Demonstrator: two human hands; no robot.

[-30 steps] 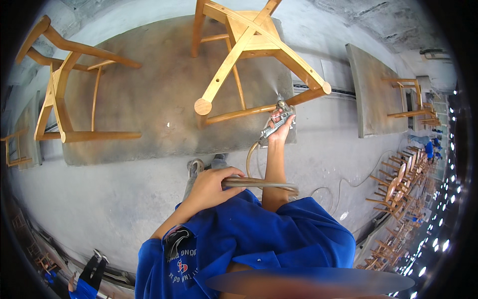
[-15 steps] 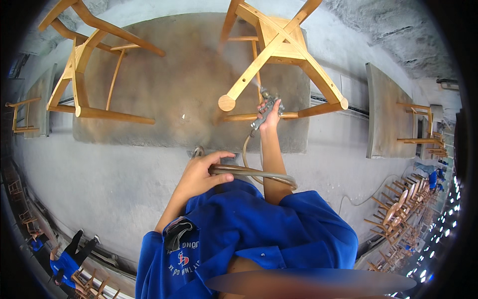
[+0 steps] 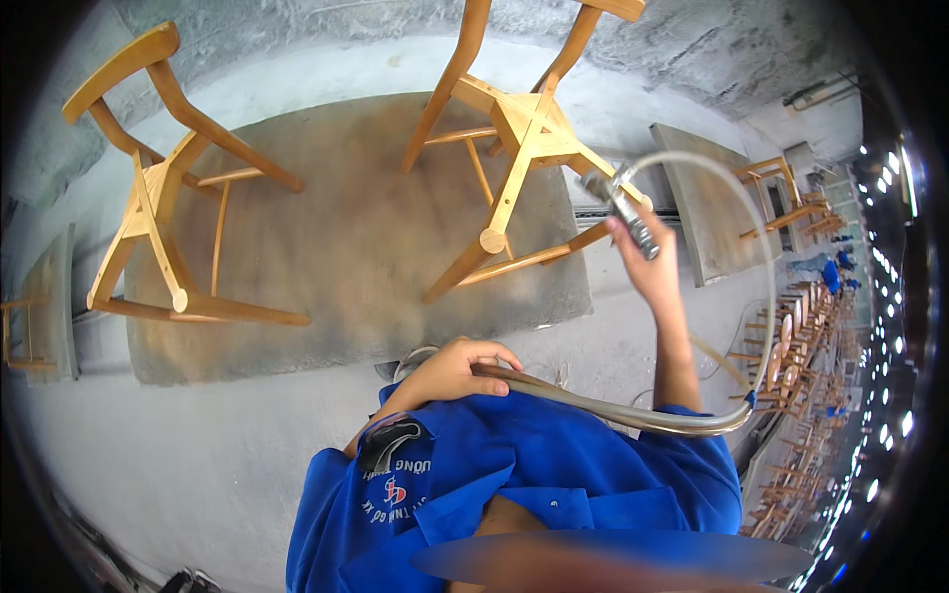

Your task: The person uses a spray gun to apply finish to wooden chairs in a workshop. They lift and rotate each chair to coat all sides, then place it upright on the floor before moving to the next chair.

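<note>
R hand (image 3: 652, 265) clamped on silver metal spray gun (image 3: 636, 231), near right-side X-braced honey-wood chair (image 3: 510, 201); L hand (image 3: 453, 373) loosely round brownish translucent hose (image 3: 583, 400). Prob. spraying step; next pass needs hose slack.

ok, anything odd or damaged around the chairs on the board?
Brown blotches mark the grey board, possibly overspray. Standing on it, the left wooden chair and right wooden chair have no seat panels, exposing their X-shaped supports. Neither looks tipped or broken.

Right hand (image 3: 660, 271) extended forward, gripping; left hand (image 3: 455, 371) closer in, curled
</note>
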